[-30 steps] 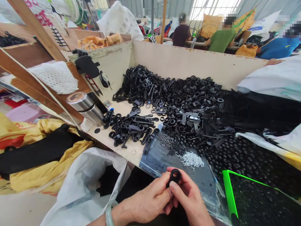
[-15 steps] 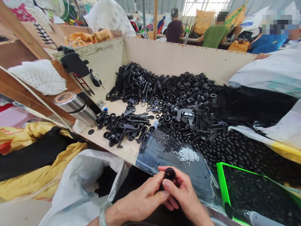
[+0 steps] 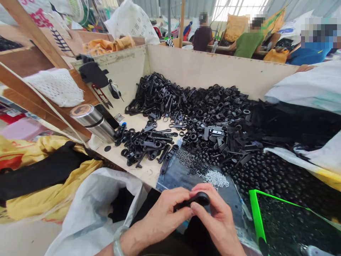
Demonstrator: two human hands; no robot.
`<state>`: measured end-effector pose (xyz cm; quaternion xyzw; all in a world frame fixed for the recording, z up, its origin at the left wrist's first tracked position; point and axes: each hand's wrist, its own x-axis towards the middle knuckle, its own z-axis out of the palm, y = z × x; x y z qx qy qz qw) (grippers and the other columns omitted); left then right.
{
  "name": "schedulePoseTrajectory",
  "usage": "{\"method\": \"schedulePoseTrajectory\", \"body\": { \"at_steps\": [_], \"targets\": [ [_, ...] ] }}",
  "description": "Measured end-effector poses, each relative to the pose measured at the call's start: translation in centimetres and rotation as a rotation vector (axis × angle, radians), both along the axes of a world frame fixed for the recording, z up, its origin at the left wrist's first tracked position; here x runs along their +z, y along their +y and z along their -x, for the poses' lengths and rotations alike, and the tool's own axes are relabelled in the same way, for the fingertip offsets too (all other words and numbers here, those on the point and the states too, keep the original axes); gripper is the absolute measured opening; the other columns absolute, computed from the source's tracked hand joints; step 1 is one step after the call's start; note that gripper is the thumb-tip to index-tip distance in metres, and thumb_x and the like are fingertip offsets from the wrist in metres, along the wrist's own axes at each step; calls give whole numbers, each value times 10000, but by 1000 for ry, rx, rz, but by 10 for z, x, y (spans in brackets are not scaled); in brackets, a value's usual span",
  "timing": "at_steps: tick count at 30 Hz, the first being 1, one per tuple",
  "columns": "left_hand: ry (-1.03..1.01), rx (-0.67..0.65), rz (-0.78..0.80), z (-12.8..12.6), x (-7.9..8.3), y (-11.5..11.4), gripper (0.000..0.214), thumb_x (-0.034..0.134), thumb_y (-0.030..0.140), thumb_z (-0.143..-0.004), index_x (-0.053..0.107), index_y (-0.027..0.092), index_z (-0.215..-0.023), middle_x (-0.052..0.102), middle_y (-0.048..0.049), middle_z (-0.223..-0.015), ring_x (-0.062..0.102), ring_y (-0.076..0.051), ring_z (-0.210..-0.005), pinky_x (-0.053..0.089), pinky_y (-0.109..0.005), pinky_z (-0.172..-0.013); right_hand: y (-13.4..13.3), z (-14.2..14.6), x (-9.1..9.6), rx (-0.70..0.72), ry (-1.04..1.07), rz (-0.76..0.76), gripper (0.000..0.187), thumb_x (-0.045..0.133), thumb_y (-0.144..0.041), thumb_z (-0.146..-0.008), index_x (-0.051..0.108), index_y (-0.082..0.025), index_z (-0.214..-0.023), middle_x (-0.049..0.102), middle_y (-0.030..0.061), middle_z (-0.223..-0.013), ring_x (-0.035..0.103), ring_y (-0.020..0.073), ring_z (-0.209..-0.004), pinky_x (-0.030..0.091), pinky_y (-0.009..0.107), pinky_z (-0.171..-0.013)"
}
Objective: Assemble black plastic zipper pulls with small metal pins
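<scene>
Between both hands is a black plastic part (image 3: 200,199) with a rounded end, held over the near edge of the bench; the fingers cover much of it. My left hand (image 3: 167,206), with a pale bangle at the wrist, pinches its left end. On the right end, the fingers and thumb of my right hand (image 3: 215,209) are closed. Just beyond the hands lie a heap of small silver screws (image 3: 217,178) and a patch of tiny dark pieces (image 3: 190,160). Similar long black parts (image 3: 149,144) are piled to the left.
Larger heaps of black parts (image 3: 160,94) fill the back of the walled bench (image 3: 226,64). A steel flask (image 3: 93,121) stands left. A green-rimmed tray (image 3: 257,217) and a screwdriver (image 3: 243,206) lie right. An open white sack (image 3: 87,202) is front left. Several people sit beyond.
The black part has been turned from nearly end-on to lying sideways between my hands. My right hand has shifted slightly right. The whole view has swung a little to the left.
</scene>
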<state>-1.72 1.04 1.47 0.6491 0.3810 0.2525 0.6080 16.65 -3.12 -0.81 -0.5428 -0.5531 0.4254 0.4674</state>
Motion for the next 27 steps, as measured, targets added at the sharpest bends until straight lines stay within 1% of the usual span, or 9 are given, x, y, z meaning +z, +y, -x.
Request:
{"method": "schedulePoseTrajectory", "body": {
  "at_steps": [3, 8, 13, 15, 17, 19, 22, 24, 27],
  "targets": [
    [9, -83, 40, 4, 7, 3, 232, 609, 339, -960, 792, 212, -1023, 741, -41, -918, 641, -203, -859, 483, -287, -830, -4, 4, -2, 13, 121, 112, 200, 729, -417, -883, 783, -259, -993, 707, 99, -1204, 657, 275, -1111, 545, 370, -959],
    [-4, 31, 48, 5, 1, -4, 249, 608, 371, -959, 808, 238, -893, 740, -70, -912, 645, -246, -954, 479, -329, -922, -8, 17, -8, -36, 321, 239, 254, 732, -439, -881, 775, -222, -1005, 759, 93, -1031, 677, 189, -722, 581, 296, -665],
    [-142, 108, 261, -3, -13, -11, 300, 645, 432, -936, 775, 173, -857, 705, -49, -766, 598, -171, -721, 482, -283, -750, -3, 22, -10, -13, 417, 279, 316, 762, -474, -855, 759, -219, -1042, 739, 47, -845, 658, 165, -633, 566, 271, -597],
    [-321, 201, 395, -8, -13, -11, 305, 643, 429, -942, 750, 156, -856, 702, -42, -759, 597, -156, -723, 473, -268, -752, -3, 23, -12, -6, 490, 252, 489, 751, -570, -835, 703, -255, -1205, 748, 80, -1065, 718, 212, -815, 603, 314, -709],
    [-482, 333, 513, -12, -11, -8, 266, 651, 413, -944, 737, 163, -931, 731, -54, -838, 637, -173, -832, 471, -281, -845, -4, 24, -14, -81, 522, 197, 629, 699, -646, -846, 605, -288, -1353, 628, 107, -1385, 665, 269, -1156, 573, 391, -937],
    [-573, 432, 632, -14, -10, -6, 246, 680, 407, -931, 718, 181, -1022, 755, -69, -955, 661, -189, -933, 463, -298, -911, -7, 27, -16, -200, 509, 202, 602, 649, -643, -889, 587, -278, -1364, 573, 112, -1454, 612, 265, -1248, 536, 404, -1008],
    [-612, 506, 730, -15, -13, -7, 288, 736, 433, -891, 695, 200, -1056, 757, -81, -1078, 664, -191, -1011, 468, -286, -909, -12, 36, -21, -241, 599, 396, 500, 649, -616, -908, 667, -221, -1214, 736, 105, -1093, 707, 207, -914, 589, 334, -810],
    [-594, 503, 737, -17, -16, -9, 319, 723, 457, -899, 688, 208, -1096, 738, -90, -1175, 652, -192, -1052, 478, -274, -870, -13, 45, -24, -199, 731, 518, 532, 683, -658, -861, 701, -194, -1122, 736, 81, -890, 687, 180, -735, 579, 305, -692],
    [-522, 422, 691, -16, -19, -12, 356, 688, 454, -925, 682, 223, -1197, 682, -96, -1312, 634, -199, -1085, 484, -264, -812, -11, 53, -26, -199, 822, 555, 511, 757, -642, -803, 729, -192, -1044, 720, 58, -852, 648, 138, -660, 545, 258, -635]
  ]
}}
